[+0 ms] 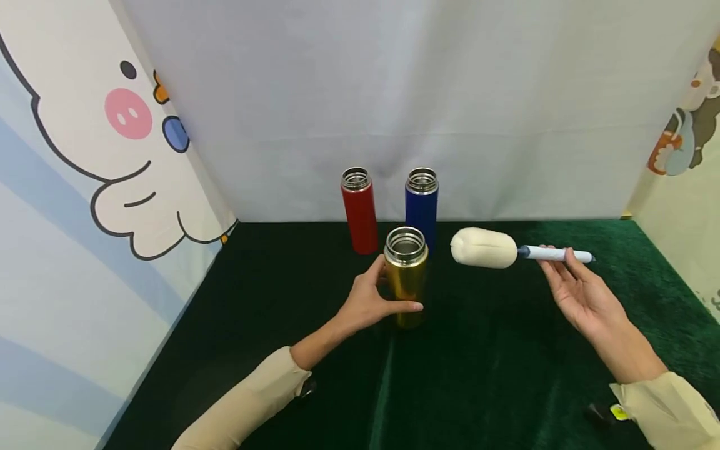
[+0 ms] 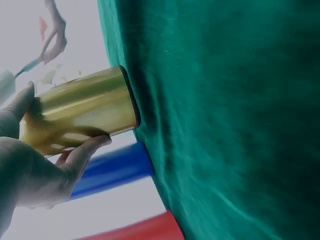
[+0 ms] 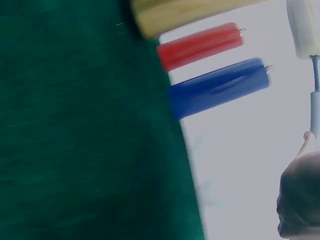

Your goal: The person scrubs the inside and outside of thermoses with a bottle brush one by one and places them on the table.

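Note:
My left hand (image 1: 368, 300) grips a gold thermos bottle (image 1: 409, 280), thumb across its near side and fingers around the far side. The bottle has no lid, so its steel mouth shows from above. In the left wrist view, the base of the gold bottle (image 2: 100, 105) is right at the green cloth. To the right, my right hand (image 1: 587, 300) pinches the white handle of a bottle brush (image 1: 557, 254) between thumb and fingers. Its cream sponge head (image 1: 484, 247) points left, level with the gold bottle's mouth and apart from it.
Behind the gold bottle stand a red bottle (image 1: 361, 215) and a blue bottle (image 1: 422, 203), both upright and without lids. Dark green cloth (image 1: 472, 375) covers the table. A pale curtain (image 1: 292, 112) hangs along its far edge, and a cartoon-printed sheet (image 1: 67, 206) at the left.

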The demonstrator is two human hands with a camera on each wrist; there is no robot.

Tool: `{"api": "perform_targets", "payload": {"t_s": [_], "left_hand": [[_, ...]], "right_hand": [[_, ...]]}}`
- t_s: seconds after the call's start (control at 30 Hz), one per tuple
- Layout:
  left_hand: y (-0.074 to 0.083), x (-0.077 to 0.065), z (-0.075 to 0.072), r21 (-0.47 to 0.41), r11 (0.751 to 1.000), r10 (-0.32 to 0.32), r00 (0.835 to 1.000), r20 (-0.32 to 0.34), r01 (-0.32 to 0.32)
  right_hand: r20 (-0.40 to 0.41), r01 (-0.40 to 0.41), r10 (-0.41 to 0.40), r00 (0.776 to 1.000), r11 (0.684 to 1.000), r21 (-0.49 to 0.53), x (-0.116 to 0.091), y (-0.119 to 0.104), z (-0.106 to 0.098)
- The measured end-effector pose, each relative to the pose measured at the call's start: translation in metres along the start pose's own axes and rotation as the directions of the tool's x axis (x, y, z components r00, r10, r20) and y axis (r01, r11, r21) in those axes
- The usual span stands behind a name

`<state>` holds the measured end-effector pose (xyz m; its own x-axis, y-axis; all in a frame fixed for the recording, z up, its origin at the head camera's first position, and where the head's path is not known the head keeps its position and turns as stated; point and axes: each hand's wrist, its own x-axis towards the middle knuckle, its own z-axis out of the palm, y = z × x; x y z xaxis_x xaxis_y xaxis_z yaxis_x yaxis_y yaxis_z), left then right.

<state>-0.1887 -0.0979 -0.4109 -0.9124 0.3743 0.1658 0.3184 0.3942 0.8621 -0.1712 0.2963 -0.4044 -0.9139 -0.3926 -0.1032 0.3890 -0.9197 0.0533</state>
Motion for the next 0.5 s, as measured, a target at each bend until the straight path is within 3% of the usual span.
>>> {"api": "perform_targets", "payload": {"t_s": [0.13,0.23,0.27,0.33,0.43,0.5], "left_hand": [[0.006,0.013,0.013,0.012,0.999,0.041,0.998,0.044,-0.041],[0.007,0.021,0.018,0.016,0.999,0.039,0.998,0.054,-0.039],[0.006,0.023,0.019,0.016,0.999,0.038,0.998,0.056,-0.039],[0.005,0.026,0.021,0.015,0.999,0.037,0.998,0.058,-0.037],[0.003,0.029,0.023,0.008,1.000,0.030,0.997,0.072,-0.031],[0.002,0.030,0.023,0.001,1.000,0.024,0.995,0.094,-0.024]], "right_hand": [[0.086,0.055,-0.046,0.995,0.993,-0.104,0.013,0.012,0.037],[0.158,0.193,-0.153,0.976,0.941,-0.279,0.020,0.023,0.065],[0.189,0.255,-0.198,0.962,0.900,-0.352,0.023,0.027,0.074],[0.253,0.380,-0.289,0.923,0.779,-0.499,0.028,0.035,0.090],[0.379,0.540,-0.387,0.841,0.537,-0.649,0.034,0.051,0.112],[0.464,0.623,-0.429,0.775,0.402,-0.671,0.037,0.064,0.127]]}}
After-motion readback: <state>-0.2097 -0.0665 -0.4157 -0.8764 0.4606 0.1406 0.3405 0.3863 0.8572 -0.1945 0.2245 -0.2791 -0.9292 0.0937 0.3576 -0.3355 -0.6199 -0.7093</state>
